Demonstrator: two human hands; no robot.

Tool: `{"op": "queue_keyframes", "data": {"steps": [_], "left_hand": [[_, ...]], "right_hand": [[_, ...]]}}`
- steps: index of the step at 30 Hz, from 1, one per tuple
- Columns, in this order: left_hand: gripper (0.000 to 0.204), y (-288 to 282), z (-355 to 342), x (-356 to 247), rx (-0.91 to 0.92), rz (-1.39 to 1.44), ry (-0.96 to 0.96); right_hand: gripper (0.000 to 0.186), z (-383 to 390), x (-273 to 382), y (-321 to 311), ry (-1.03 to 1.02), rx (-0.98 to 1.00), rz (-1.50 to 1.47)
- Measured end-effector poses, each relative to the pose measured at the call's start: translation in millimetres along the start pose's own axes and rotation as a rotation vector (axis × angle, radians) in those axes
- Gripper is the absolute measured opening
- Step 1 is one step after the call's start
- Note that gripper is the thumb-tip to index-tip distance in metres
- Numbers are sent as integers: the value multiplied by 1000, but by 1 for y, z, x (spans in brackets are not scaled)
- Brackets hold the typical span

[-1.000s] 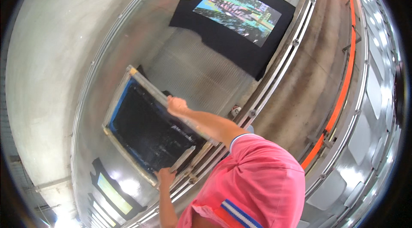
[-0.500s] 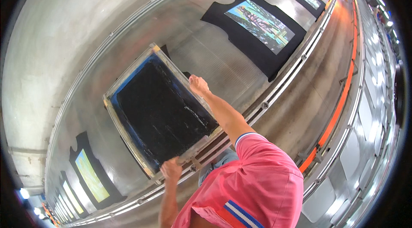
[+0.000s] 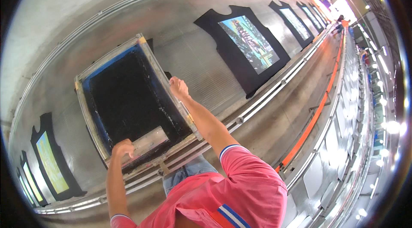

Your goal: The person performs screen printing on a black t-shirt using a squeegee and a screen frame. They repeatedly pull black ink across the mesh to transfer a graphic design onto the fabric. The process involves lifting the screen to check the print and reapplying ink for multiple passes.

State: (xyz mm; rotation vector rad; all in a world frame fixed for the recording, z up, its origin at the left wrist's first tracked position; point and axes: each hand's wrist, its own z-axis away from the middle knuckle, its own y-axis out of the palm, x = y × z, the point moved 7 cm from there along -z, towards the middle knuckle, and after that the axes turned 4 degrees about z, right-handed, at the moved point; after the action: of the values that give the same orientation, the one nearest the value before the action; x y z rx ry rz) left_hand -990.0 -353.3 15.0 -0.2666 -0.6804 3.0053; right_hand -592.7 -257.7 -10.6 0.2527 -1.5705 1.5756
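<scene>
A screen-printing frame (image 3: 153, 60) with a worn wooden border lies flat across the long table before me. Its mesh is coated dark, with blue along the far and left margins. Near its front end rests a squeegee (image 3: 150, 141), a pale wide bar set crosswise on the mesh. My left hand (image 3: 123, 147) is closed on the squeegee's left end. My right hand (image 3: 178, 87) is closed on the right rail of the frame, the fingers partly hidden. Bits of a black shirt (image 3: 149, 44) show from under the frame.
On the long metal table (image 3: 189, 56), a black shirt panel (image 3: 236, 52) with a colourful print lies to the right, with several more beyond. Another printed panel (image 3: 51, 163) lies at left. Metal rails (image 3: 262, 101) edge the table; an orange rail (image 3: 315, 118) runs beyond the walkway.
My left hand has brought the squeegee from the frame's front edge a little inward over the mesh. My right hand stays on the right rail. The whole view has shifted.
</scene>
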Motion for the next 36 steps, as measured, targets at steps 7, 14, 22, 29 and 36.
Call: {"op": "queue_keyframes", "data": {"steps": [7, 14, 22, 29, 36], "left_hand": [[30, -112, 11, -8, -424, 47, 123], [14, -223, 2, -50, -761, -70, 266], [33, -381, -96, 76, -895, -97, 84], [26, -391, -133, 75, -930, -64, 88], [34, -256, -64, 61, -901, -52, 116]], "right_hand": [[40, 17, 126, -22, -478, 285, 185], [30, 0, 202, 61, -755, 528, 742], [40, -176, 293, 96, -695, 418, 737], [34, -201, 276, 120, -871, 222, 691], [23, -68, 222, 92, -943, 304, 658]]}}
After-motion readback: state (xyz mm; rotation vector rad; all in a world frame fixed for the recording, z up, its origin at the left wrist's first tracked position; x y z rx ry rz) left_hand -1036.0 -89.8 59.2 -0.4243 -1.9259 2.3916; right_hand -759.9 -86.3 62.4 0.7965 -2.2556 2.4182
